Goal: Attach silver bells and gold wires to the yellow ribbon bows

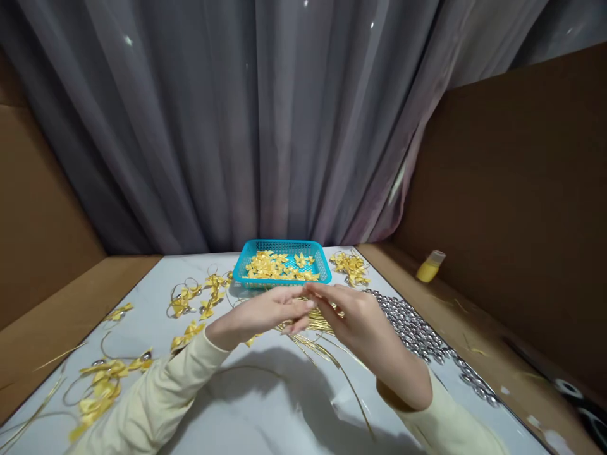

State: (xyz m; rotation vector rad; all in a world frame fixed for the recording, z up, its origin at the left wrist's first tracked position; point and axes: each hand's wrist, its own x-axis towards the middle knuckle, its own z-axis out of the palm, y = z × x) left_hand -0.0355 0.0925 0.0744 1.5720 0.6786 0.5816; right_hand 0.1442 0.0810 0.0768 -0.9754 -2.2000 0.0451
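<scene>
My left hand (279, 308) reaches in from the left, its thumb and fingers drawn together at the tips. My right hand (355, 311) meets it from the right, fingers bent down and fingertips touching those of the left. Whatever is pinched between them is too small or too hidden to name. Just behind and below the hands lies a bundle of gold cords (327, 354), partly covered by them. Beyond it stands a turquoise plastic basket (241, 268) with yellow ribbon bows (265, 265) inside.
More yellow bows with cord loops (102, 382) are scattered on the left of the white table (265, 417). Another bow pile (349, 266) sits right of the basket. Many shiny silver beads (408, 325) spread along the right edge. A small yellow-filled bottle (430, 267) and scissors (576, 398) lie beyond.
</scene>
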